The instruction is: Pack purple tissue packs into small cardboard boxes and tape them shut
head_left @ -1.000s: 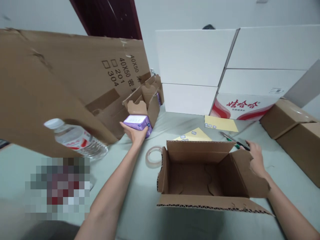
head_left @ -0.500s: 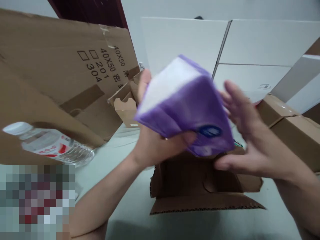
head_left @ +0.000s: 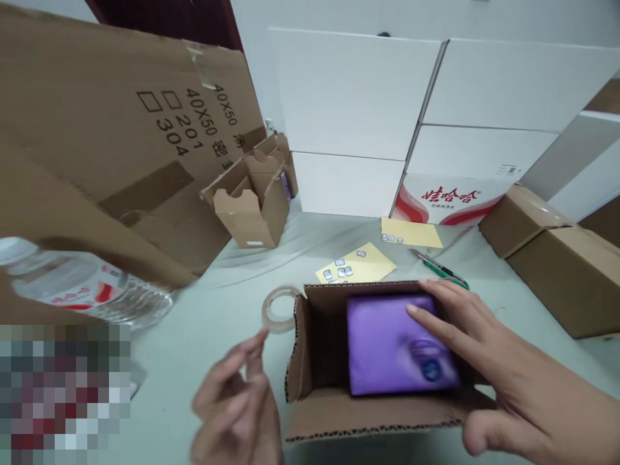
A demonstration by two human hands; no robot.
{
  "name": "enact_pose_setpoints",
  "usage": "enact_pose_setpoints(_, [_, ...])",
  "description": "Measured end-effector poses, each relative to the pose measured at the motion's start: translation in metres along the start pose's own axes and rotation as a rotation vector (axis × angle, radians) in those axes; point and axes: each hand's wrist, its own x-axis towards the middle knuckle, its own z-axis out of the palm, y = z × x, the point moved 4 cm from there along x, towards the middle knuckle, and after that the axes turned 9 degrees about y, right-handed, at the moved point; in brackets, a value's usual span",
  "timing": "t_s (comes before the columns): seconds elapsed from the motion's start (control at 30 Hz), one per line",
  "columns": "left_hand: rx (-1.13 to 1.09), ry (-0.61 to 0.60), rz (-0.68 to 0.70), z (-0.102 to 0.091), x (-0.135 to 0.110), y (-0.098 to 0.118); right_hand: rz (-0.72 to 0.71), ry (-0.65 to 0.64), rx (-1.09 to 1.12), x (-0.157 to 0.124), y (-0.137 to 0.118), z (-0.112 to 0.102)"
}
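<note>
A purple tissue pack (head_left: 382, 342) with a dark blue logo lies inside an open cardboard box (head_left: 320, 413), towards its right side. My right hand (head_left: 508, 368) reaches over the box's right end with fingers spread. Its index fingertip rests on or just over the pack, other fingers are by the back rim, and the thumb is near the front right corner. To the left of the box, my left hand (head_left: 237, 407) is raised, a little blurred, with loosely bent fingers and nothing visible in them. A roll of clear tape (head_left: 266, 313) lies against the box's left side.
Yellow sticker sheets (head_left: 363, 263), a green-and-black box cutter (head_left: 443, 270) and a small open carton (head_left: 252, 219) are behind the box. A water bottle (head_left: 92, 284) is on the left, brown boxes (head_left: 557, 265) on the right. White cartons (head_left: 349, 97) stand at the back.
The tissue pack has gone from my left hand, held up above the box, down into the box. My left hand has let go and moved left and down; my right hand has lowered.
</note>
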Motion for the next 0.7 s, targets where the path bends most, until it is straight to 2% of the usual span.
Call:
enact_pose_setpoints(0.03, [-0.052, -0.008, 0.04, 0.001, -0.011, -0.002, 0.028, 0.013, 0.012, -0.003, 0.006, -0.003])
enact_pose_setpoints(0.1, [-0.194, -0.031, 0.109, 0.002, -0.023, -0.001, 0.187, 0.168, 0.048, -0.01, 0.03, -0.015])
enact_pose_setpoints(0.17, [-0.275, -0.106, 0.096, 0.003, -0.026, -0.001, 0.389, 0.357, 0.162, -0.02, 0.065, -0.021])
enact_pose_setpoints(0.2, [-0.296, -0.151, 0.065, 0.004, -0.025, -0.002, 0.461, 0.402, 0.263, -0.026, 0.083, -0.017])
enact_pose_setpoints(0.23, [-0.307, -0.204, 0.026, 0.005, -0.025, -0.003, 0.501, 0.395, 0.39, -0.031, 0.098, -0.008])
enact_pose_setpoints(0.33, [-0.299, -0.397, -0.004, 0.011, -0.026, -0.006, 0.512, 0.218, 0.703, -0.042, 0.123, 0.037])
enact_pose_setpoints(0.4, [-0.279, -0.473, 0.038, 0.016, -0.028, -0.005, 0.523, 0.196, 0.755, -0.047, 0.124, 0.062])
enact_pose_setpoints(0.47, [-0.264, -0.464, 0.053, 0.022, -0.028, -0.003, 0.541, 0.238, 0.722, -0.046, 0.118, 0.076])
enact_pose_setpoints(0.53, [-0.233, -0.378, 0.049, 0.027, -0.026, 0.001, 0.511, 0.281, 0.679, -0.04, 0.109, 0.076])
enact_pose_setpoints(0.63, [-0.052, -0.226, 0.001, 0.031, -0.021, 0.003, 0.344, 0.316, 0.672, -0.03, 0.097, 0.063])
enact_pose_setpoints(0.7, [0.07, -0.248, -0.088, 0.034, -0.019, 0.0, 0.295, 0.272, 0.669, -0.03, 0.097, 0.058])
